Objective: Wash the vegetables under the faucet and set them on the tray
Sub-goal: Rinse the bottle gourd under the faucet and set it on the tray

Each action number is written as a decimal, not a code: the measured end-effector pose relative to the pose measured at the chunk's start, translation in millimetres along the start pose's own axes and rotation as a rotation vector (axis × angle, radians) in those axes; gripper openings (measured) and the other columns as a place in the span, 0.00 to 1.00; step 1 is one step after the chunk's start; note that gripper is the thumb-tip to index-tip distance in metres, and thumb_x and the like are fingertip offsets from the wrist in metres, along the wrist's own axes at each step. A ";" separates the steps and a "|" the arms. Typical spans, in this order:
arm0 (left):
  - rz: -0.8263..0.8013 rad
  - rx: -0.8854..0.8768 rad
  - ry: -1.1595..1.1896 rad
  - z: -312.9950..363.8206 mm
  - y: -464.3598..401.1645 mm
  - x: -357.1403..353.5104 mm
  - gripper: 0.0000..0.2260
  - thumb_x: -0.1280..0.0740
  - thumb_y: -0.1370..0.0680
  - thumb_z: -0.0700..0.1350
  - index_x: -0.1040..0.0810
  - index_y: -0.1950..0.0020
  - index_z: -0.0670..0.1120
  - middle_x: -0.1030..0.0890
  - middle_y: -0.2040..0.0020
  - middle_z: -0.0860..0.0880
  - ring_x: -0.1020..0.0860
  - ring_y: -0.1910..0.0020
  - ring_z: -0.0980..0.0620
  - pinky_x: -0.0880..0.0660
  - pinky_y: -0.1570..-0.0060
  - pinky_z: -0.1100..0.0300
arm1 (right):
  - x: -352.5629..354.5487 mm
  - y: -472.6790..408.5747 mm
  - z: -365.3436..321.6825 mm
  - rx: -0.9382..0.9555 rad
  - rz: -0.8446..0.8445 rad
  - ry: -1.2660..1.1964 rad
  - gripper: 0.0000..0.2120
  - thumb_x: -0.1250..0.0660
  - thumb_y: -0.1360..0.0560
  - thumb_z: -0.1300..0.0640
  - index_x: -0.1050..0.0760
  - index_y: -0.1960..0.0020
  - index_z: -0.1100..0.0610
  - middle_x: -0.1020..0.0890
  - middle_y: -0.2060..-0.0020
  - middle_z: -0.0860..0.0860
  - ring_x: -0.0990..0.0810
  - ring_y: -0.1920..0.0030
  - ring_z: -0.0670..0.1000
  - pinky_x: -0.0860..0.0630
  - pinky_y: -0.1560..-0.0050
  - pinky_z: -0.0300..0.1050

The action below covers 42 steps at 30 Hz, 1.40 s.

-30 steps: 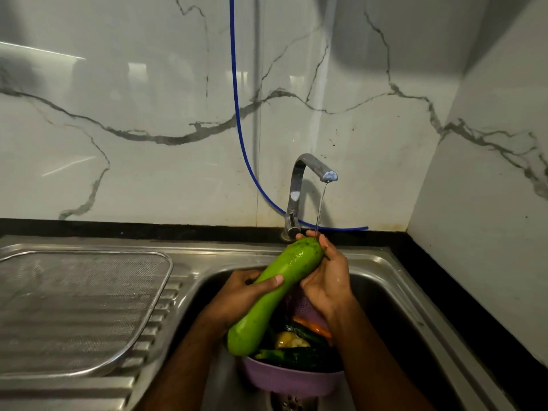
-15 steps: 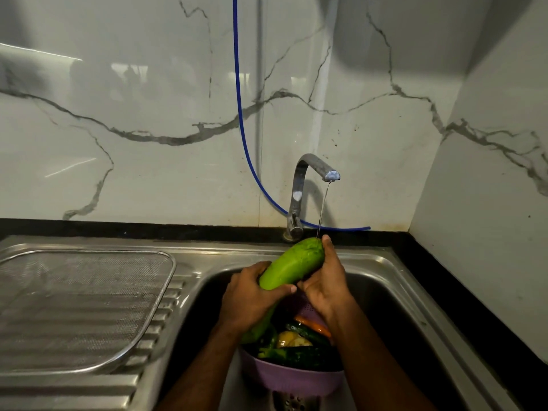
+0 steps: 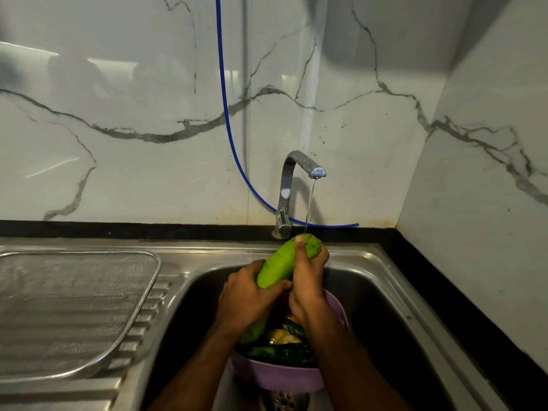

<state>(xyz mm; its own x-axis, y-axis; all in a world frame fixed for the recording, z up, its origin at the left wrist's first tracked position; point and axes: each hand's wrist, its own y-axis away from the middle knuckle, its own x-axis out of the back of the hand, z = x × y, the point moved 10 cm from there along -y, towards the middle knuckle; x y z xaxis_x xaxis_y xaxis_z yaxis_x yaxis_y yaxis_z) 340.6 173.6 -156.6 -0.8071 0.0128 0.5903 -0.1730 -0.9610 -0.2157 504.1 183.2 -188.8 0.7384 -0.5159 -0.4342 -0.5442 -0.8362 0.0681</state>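
A long light-green gourd [image 3: 280,266] is held slanted over the sink basin [image 3: 382,318], its upper end under the thin water stream from the steel faucet [image 3: 289,188]. My left hand [image 3: 247,295] grips its middle and lower part. My right hand [image 3: 308,280] wraps its upper end, thumb lying along the gourd. Below the hands a purple colander [image 3: 278,376] holds dark green, yellow and orange vegetables [image 3: 283,344]. The mesh tray [image 3: 68,310] lies on the drainboard at left with nothing on it.
A blue hose [image 3: 228,126] hangs down the marble wall and runs behind the faucet. A black counter strip [image 3: 444,289] borders the sink at the back and right. The right wall stands close to the basin.
My left hand slid up the gourd toward its middle. My right hand moved from beside the tip to wrapping over the upper end. The gourd stayed under the stream.
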 end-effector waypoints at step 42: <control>-0.445 0.266 0.746 -1.1 11.3 -32.2 0.23 0.26 0.27 0.55 0.18 0.43 0.37 0.15 0.51 0.35 0.17 0.55 0.40 0.20 0.54 0.52 | -6.0 -13.3 6.2 -0.200 -0.179 -0.249 0.45 0.17 0.42 0.36 0.23 0.33 0.59 0.16 0.43 0.62 0.16 0.46 0.61 0.22 0.36 0.67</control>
<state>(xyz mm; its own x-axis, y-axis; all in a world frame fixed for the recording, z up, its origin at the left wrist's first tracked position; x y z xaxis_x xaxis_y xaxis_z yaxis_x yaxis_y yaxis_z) 364.0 162.7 -178.9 -0.8687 0.4849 -0.1008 -0.4952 -0.8552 0.1530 504.5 198.6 -192.7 0.6820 -0.3177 -0.6587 -0.3084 -0.9416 0.1348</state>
